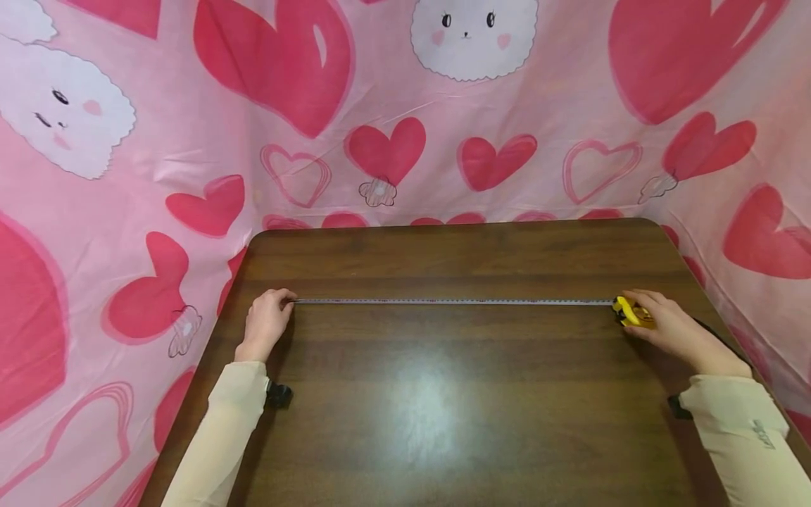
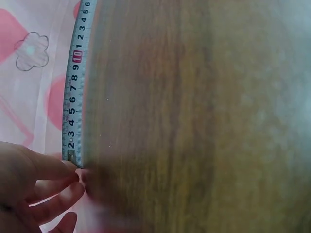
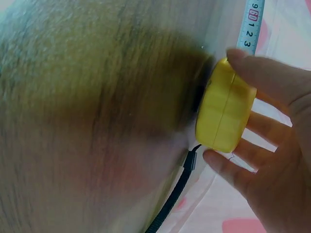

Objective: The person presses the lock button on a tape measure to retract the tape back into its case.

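A yellow and black tape measure (image 1: 633,313) is at the right of the table, its silver blade (image 1: 456,302) drawn out straight to the left. My right hand (image 1: 678,334) holds the yellow case, fingers and thumb around it in the right wrist view, where the blade reads just past 60 at the case. At the blade's other end my left hand (image 1: 265,320) pinches the tip between thumb and fingers. The left wrist view shows the numbers from 2 upward beyond the thumb; the very end is hidden by the fingers. A black wrist strap (image 3: 177,194) hangs from the case.
The brown wooden table (image 1: 431,394) has rounded far corners and a bright light reflection. Pink cloth (image 1: 405,105) with hearts and white cartoon faces hangs behind it and along both sides. Dark wrist cameras (image 1: 279,394) show at both sleeves.
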A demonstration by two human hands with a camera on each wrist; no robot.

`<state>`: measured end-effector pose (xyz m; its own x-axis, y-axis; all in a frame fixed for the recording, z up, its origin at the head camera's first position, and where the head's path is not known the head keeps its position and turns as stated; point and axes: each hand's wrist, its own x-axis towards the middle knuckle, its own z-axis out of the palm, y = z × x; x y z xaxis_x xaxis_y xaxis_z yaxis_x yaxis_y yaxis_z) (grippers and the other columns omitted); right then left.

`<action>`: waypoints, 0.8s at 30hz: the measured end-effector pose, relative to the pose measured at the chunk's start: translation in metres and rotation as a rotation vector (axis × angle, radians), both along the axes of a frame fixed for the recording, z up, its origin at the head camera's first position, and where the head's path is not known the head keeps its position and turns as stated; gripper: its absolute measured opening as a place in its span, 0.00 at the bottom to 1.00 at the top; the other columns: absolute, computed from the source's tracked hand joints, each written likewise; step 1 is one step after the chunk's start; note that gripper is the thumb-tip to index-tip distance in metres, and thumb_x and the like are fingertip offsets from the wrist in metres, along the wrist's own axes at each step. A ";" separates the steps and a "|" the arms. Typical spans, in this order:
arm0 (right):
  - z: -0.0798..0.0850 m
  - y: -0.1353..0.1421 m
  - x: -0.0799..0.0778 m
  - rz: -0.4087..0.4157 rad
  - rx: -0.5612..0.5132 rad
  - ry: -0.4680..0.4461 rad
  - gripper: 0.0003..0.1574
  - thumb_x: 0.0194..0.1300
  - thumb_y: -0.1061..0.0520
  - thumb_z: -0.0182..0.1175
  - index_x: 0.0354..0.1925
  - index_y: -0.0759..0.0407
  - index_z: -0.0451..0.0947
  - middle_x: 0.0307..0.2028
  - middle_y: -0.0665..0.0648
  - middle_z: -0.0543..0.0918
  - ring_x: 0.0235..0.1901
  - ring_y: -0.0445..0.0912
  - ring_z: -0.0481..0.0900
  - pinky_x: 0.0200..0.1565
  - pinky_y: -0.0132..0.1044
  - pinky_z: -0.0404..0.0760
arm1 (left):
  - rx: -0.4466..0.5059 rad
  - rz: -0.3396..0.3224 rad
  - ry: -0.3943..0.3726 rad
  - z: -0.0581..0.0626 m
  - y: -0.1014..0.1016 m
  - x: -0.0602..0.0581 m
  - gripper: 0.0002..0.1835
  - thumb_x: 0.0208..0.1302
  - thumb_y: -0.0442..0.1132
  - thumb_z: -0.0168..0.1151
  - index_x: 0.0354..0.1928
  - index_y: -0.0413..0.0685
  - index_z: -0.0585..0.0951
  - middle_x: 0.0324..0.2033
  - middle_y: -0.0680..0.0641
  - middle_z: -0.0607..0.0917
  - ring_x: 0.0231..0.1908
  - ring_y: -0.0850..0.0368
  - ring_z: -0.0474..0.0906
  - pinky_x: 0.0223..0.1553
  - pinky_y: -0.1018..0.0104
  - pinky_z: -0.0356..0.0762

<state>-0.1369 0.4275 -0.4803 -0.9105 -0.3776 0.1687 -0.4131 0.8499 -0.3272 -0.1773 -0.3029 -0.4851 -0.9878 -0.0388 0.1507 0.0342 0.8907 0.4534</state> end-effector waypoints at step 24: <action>-0.007 0.001 0.005 0.098 -0.108 0.154 0.32 0.36 0.78 0.77 0.40 0.58 0.80 0.45 0.73 0.79 0.46 0.69 0.72 0.45 0.63 0.64 | -0.009 0.026 0.017 0.009 -0.009 0.010 0.08 0.70 0.32 0.65 0.45 0.44 0.90 0.46 0.33 0.89 0.44 0.28 0.84 0.43 0.35 0.76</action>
